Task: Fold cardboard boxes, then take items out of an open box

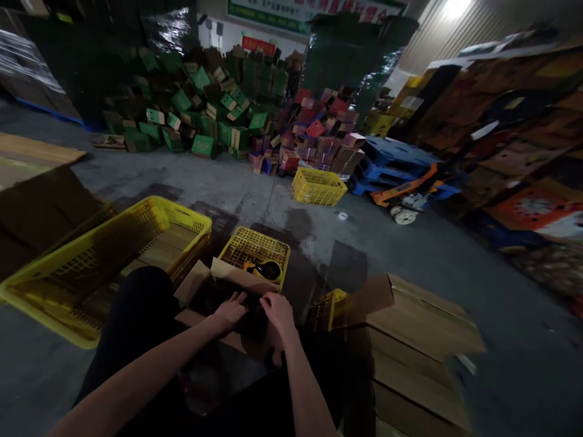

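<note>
- Cardboard box is near, in the middle, flaps open, contents too dark to tell.
- Left hand is loosely spread over it; right hand has bent fingers; whether either grips something, I cannot tell.
- Box seems light, rather stiff; sides probably give safer hold than flaps.
- Large yellow crate at left contains cardboard pieces; small yellow crate just beyond bears tape dispenser.

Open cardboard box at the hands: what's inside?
Only dark shadow shows inside the box; no contents can be told. The left hand and right hand cover part of the opening.
</note>
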A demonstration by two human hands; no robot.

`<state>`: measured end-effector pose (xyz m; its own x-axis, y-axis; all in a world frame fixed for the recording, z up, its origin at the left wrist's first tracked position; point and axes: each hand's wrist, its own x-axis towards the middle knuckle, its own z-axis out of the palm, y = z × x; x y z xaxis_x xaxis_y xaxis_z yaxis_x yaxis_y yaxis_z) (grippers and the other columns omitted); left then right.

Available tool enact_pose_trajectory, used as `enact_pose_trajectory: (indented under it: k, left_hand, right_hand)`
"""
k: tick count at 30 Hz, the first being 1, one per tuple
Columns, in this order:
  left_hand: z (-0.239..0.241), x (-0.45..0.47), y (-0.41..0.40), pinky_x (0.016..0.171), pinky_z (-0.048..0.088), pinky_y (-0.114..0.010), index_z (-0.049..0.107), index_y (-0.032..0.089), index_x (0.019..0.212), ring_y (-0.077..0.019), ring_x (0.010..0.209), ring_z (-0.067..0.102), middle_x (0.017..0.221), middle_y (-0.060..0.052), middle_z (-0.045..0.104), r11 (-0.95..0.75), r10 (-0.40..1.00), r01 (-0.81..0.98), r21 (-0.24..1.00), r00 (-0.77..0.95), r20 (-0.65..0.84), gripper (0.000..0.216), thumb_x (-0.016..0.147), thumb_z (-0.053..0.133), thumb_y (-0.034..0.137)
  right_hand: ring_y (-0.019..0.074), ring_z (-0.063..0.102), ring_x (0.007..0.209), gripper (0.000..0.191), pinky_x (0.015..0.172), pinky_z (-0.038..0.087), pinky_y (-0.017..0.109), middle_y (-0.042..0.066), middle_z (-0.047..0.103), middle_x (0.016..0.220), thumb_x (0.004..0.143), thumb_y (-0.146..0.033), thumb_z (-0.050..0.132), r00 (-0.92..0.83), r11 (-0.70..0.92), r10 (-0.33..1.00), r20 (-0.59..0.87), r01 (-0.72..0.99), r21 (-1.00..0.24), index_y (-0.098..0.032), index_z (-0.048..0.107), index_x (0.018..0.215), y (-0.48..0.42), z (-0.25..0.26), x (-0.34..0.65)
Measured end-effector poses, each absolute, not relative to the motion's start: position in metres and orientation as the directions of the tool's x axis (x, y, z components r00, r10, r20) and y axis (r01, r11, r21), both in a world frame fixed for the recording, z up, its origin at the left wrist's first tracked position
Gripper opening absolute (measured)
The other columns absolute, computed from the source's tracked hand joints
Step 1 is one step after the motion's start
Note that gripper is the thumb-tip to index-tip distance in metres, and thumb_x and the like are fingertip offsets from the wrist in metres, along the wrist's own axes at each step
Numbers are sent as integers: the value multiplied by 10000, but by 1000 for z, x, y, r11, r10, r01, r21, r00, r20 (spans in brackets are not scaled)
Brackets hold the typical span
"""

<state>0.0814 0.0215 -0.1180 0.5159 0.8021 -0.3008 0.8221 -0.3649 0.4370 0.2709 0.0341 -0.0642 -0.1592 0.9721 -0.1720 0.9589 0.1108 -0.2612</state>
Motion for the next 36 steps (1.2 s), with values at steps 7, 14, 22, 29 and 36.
enact_pose_trajectory:
  k: [7, 14, 22, 29, 36]
  left_hand:
    - [-107, 81, 25, 997, 482, -383, 744, 201, 912, -279, 1191, 554, 1253, -107, 609, -369, 819, 818, 442, 511, -262, 248, 864, 513, 125]
    - [-90, 73, 42, 845, 530, -289, 697, 196, 1074, -224, 986, 672, 1078, -78, 716, -186, 915, 817, 546, 346, -205, 271, 894, 503, 253]
    - [-97, 62, 43, 1027, 465, -384, 654, 220, 1185, -291, 1177, 605, 1232, -91, 681, -150, 930, 769, 621, 323, -175, 391, 797, 635, 260]
    - [-120, 56, 23, 1112, 399, -418, 565, 191, 1354, -307, 1303, 522, 1389, -119, 596, -164, 912, 729, 664, 369, -179, 535, 835, 610, 315]
    - [-121, 58, 18, 1169, 316, -465, 421, 279, 1500, -338, 1409, 398, 1524, -104, 463, -214, 923, 692, 689, 374, -90, 789, 766, 690, 385]
  right_hand:
    - [216, 710, 973, 220, 813, 469, 270, 69, 769, 1034, 971, -316, 545, -217, 159, 962, -167, 939, -306, -222, 735, 1029, 39, -63, 274]
    - [250, 669, 1099, 301, 973, 471, 332, 107, 731, 1151, 883, -270, 565, -494, 353, 862, -114, 747, -564, -181, 713, 1129, 51, -80, 274]
    - [323, 518, 1320, 417, 1058, 402, 448, 140, 638, 1356, 854, -100, 544, -472, 467, 833, -288, 880, -90, -225, 697, 1221, 27, -95, 253]
    - [291, 524, 1325, 509, 1031, 442, 397, 135, 620, 1385, 916, -23, 379, -434, 454, 879, -198, 889, 65, -195, 628, 1327, 22, -101, 247]
    - [202, 712, 992, 404, 897, 502, 275, 87, 754, 1074, 986, -127, 320, -369, 346, 929, -21, 887, -306, -196, 689, 1138, 37, -73, 277]
